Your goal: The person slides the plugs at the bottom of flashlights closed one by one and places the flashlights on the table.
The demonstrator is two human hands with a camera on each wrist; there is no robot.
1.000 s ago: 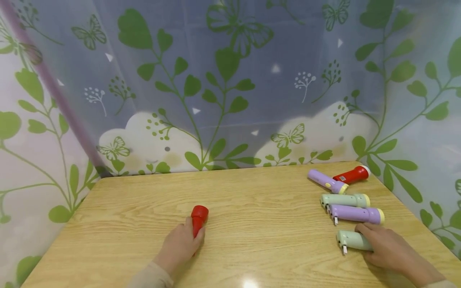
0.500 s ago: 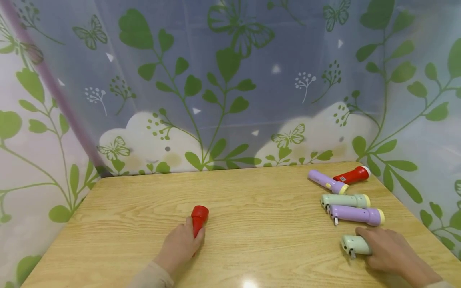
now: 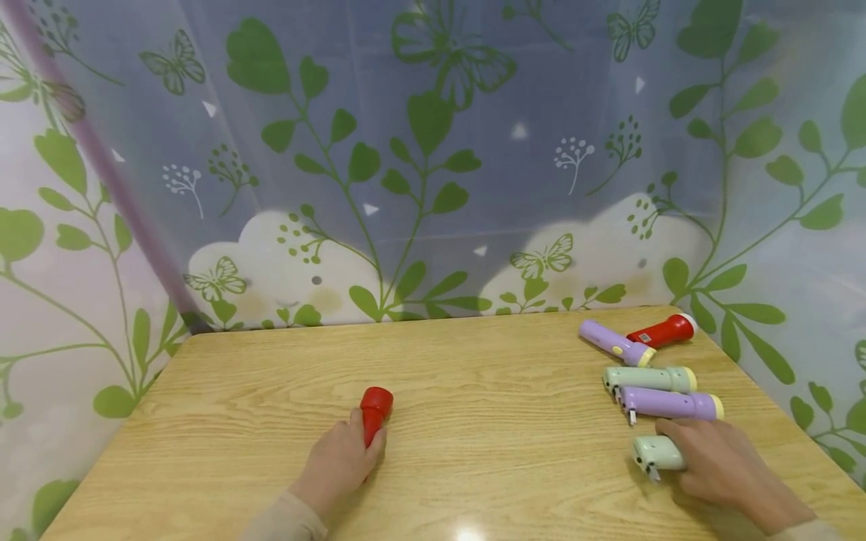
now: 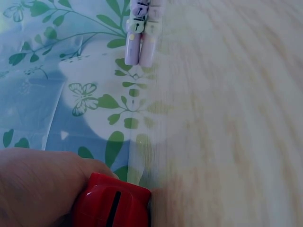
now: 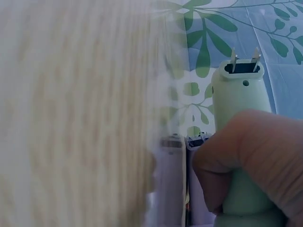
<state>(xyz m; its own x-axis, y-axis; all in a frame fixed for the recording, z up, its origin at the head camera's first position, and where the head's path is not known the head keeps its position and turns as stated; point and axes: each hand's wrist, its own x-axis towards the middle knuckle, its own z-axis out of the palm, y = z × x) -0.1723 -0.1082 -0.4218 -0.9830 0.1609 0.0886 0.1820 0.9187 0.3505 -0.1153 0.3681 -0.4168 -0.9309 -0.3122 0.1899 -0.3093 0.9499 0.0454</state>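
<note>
Monitoring remotely, I find right hand point(image 3: 722, 460) gripping cylindrical pale-green plastic flashlight point(image 3: 663, 454), butt point(image 5: 246, 79) toward nine o'clock; left hand point(image 3: 338, 455), flared red plastic flashlight point(image 3: 376, 407).

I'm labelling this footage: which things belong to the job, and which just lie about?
In hand:
red flashlight, in the left hand
green flashlight, in the right hand

Apparently lying about:
far red flashlight
far purple flashlight
near purple flashlight
other green flashlight

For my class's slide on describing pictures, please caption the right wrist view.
A right hand grips a pale green flashlight, two metal prongs at its end, against a leaf-patterned backdrop.
</note>
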